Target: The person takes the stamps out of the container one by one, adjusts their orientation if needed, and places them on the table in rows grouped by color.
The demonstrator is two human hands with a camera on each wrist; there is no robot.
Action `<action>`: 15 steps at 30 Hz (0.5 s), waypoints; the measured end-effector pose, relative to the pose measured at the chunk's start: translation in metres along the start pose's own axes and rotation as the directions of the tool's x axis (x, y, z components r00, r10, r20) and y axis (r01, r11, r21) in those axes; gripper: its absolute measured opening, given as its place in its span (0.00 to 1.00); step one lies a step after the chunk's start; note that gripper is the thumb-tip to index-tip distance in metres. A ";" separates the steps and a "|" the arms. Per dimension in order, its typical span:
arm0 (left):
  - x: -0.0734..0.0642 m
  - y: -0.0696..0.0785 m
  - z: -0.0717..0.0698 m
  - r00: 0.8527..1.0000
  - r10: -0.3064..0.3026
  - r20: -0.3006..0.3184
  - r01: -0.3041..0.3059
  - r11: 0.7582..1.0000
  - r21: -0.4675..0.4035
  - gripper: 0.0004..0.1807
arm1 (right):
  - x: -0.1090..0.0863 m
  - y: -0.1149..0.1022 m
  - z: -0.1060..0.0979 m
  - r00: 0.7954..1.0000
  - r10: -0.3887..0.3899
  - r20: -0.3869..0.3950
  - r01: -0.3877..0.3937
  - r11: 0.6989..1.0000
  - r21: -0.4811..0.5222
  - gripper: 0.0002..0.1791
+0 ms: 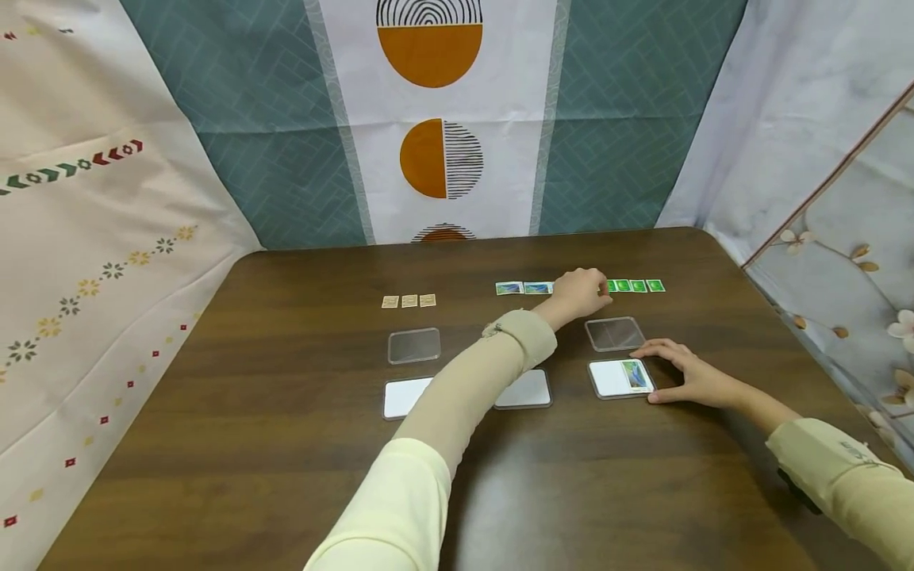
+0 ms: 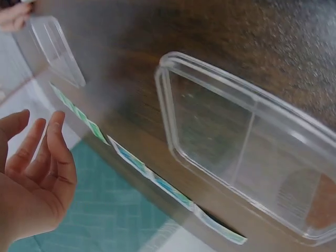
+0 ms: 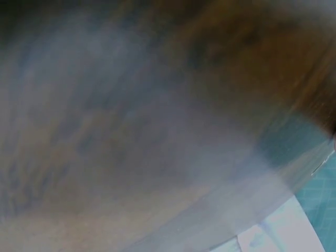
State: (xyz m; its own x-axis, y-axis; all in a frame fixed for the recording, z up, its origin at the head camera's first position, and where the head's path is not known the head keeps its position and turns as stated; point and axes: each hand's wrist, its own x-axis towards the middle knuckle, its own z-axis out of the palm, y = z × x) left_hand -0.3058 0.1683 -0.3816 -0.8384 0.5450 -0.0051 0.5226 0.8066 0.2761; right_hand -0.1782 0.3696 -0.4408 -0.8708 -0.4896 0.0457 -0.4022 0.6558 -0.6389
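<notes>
My left hand (image 1: 580, 293) reaches over the row of small stamp-like pieces, between the blue stamps (image 1: 509, 288) and the green stamps (image 1: 638, 285). Its fingers look loosely bent in the left wrist view, thumb apart from them, with nothing between. My right hand (image 1: 685, 377) holds a clear plastic case (image 1: 607, 395) by its right end, thumb at the near corner and fingertips at the far one. A white card (image 1: 608, 377) lies in that case, bearing a blue-green stamp (image 1: 634, 374) on its right side. Blur fills most of the right wrist view.
A clear lid (image 1: 614, 334) lies just behind the held case. Further left are another clear lid (image 1: 414, 346), two cases with white cards (image 1: 405, 396), partly behind my left arm, and three tan stamps (image 1: 409, 301). Fabric hangs behind the brown table (image 1: 214, 444).
</notes>
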 end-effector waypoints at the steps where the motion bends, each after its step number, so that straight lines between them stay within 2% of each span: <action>1: -0.001 0.002 0.000 1.000 0.028 0.011 -0.028 1.000 0.012 0.09 | 0.000 0.000 0.000 1.000 -0.002 -0.003 0.002 1.000 -0.004 0.33; 4: -0.006 0.009 0.000 0.995 0.090 0.038 -0.091 0.995 0.031 0.10 | 0.001 0.001 0.000 1.000 -0.011 -0.018 0.010 1.000 -0.018 0.33; 10: -0.013 0.018 0.004 0.981 0.173 0.086 -0.178 0.982 0.057 0.10 | 0.000 0.001 0.000 0.999 -0.022 -0.026 0.022 1.000 -0.015 0.33; 15: -0.021 0.022 0.004 0.972 0.207 0.111 -0.215 0.975 0.056 0.10 | -0.001 0.000 0.002 0.999 -0.013 -0.033 0.013 1.000 -0.010 0.33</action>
State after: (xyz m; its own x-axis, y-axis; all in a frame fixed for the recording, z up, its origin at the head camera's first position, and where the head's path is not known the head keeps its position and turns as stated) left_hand -0.2756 0.1754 -0.3793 -0.6893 0.7224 -0.0543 0.6981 0.6824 0.2170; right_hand -0.1766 0.3687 -0.4423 -0.8744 -0.4788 0.0792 -0.4159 0.6552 -0.6307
